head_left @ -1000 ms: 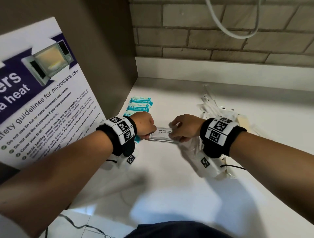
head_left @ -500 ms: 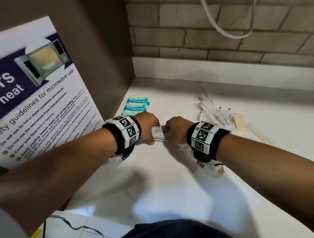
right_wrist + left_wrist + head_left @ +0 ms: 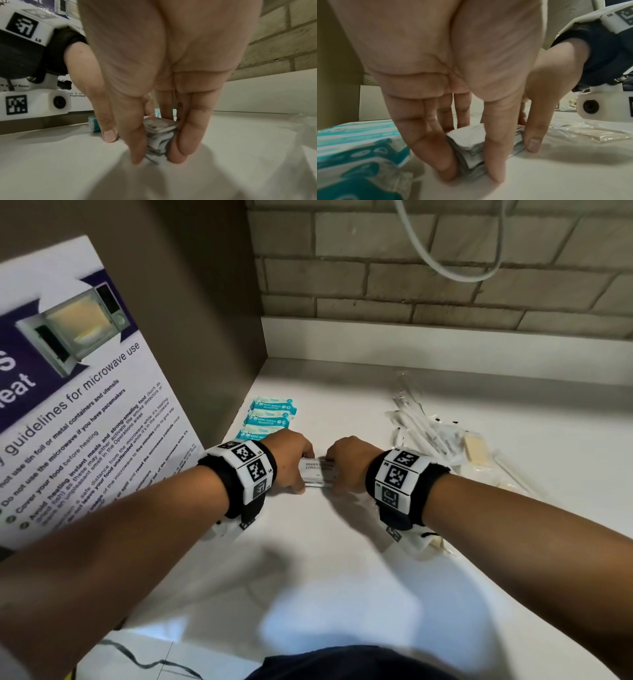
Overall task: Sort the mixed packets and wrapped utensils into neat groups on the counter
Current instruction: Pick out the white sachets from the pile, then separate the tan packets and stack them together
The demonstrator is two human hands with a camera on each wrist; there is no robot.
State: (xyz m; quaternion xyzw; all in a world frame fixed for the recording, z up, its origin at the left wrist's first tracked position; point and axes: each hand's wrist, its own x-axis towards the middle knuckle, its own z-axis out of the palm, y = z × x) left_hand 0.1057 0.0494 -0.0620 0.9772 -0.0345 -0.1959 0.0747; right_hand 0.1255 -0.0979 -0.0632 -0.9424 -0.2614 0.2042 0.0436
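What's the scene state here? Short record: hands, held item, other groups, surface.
left hand: fingers and thumb pinch the left end of the shampoo packet stack
right hand: fingers and thumb pinch the right end of the same stack
stack: several white packets, resting on the counter, squared between both hands
wipes packets: teal, in a row behind the left hand, by the side wall
wrapped utensils: loose clear-wrapped pile, back right, unsorted
poster: microwave guidelines, on the left

Both hands have closed in from the ends of the shampoo sachet stack (image 3: 318, 472), squaring it on the counter (image 3: 342, 577)
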